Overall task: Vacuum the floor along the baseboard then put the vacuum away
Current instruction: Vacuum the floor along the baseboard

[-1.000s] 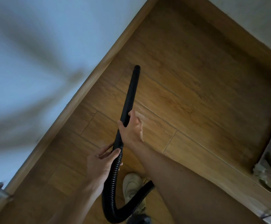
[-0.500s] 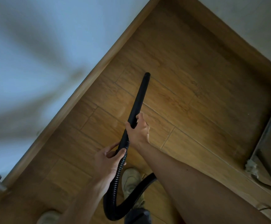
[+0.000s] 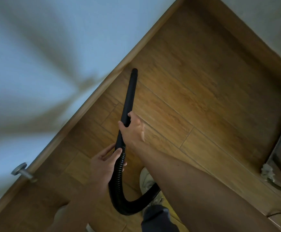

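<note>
Where the tube ends: our black vacuum tube [image 3: 129, 97] slants up the middle of the frame over the wooden floor [image 3: 195, 97], its tip just beside the baseboard [image 3: 102, 84].
Right hand: at centre, our right hand [image 3: 133, 131] curls its fingers round the tube's lower half.
Left hand: just below, our left hand [image 3: 102, 164] grips the joint where the ribbed hose [image 3: 118, 178] begins.
Hose: loops down past a pale shoe [image 3: 147, 181], lower centre.
Lower left: a metal doorstop [image 3: 21, 171] juts out at the baseboard.
</note>
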Available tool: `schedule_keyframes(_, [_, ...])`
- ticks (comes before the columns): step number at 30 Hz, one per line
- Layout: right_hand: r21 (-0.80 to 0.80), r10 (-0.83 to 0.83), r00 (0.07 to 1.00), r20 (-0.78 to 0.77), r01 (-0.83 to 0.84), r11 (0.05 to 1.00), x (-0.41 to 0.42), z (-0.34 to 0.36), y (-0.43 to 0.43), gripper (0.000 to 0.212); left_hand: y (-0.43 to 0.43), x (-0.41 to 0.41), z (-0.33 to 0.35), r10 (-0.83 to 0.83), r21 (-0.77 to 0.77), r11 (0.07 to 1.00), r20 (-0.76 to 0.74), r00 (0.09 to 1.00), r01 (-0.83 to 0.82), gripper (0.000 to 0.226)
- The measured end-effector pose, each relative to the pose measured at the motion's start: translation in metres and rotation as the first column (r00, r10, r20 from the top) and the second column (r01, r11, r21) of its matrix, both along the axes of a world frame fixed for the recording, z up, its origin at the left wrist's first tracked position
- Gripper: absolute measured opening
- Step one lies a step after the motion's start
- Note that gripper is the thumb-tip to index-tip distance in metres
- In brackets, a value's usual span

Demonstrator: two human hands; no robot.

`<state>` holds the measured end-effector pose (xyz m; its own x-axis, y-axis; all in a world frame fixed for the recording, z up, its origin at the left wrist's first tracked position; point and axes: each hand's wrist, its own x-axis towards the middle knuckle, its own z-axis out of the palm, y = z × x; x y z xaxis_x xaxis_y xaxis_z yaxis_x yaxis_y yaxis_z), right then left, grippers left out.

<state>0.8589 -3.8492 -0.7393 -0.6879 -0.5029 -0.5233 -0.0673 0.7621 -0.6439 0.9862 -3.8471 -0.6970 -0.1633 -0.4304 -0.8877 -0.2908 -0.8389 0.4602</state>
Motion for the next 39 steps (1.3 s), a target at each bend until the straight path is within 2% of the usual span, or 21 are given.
schedule_keyframes(4, [0.009,0.038,0.999,0.002,-0.038,0.999,0.025,0.004,-0.018,0.024,-0.009,0.024,0.004,0.036,0.020,0.999,0.014,0.999,-0.036,0.027])
schedule_keyframes(11, [0.047,-0.033,0.999,0.008,0.033,0.998,0.047,0.006,-0.015,0.027,-0.008,0.046,0.009,0.059,0.053,0.997,-0.011,0.998,-0.058,0.028])
schedule_keyframes(23, [0.126,-0.267,0.964,0.006,0.264,0.956,0.064,0.000,0.041,0.029,0.015,0.063,0.007,-0.158,0.048,0.986,-0.032,0.987,0.159,0.020])
schedule_keyframes(31, [0.184,-0.350,0.936,-0.023,0.348,0.919,0.087,0.000,0.065,0.032,0.038,0.083,0.002,-0.254,0.027,0.967,-0.012,0.967,0.254,0.024])
schedule_keyframes(36, [0.189,-0.357,0.934,-0.008,0.352,0.917,0.105,0.001,0.058,0.035,0.031,0.102,0.005,-0.234,0.054,0.971,-0.011,0.972,0.234,0.023])
schedule_keyframes(39, [0.188,-0.330,0.944,0.025,0.320,0.929,0.121,0.001,0.045,0.035,0.023,0.117,0.009,-0.169,0.094,0.981,-0.004,0.986,0.168,0.023])
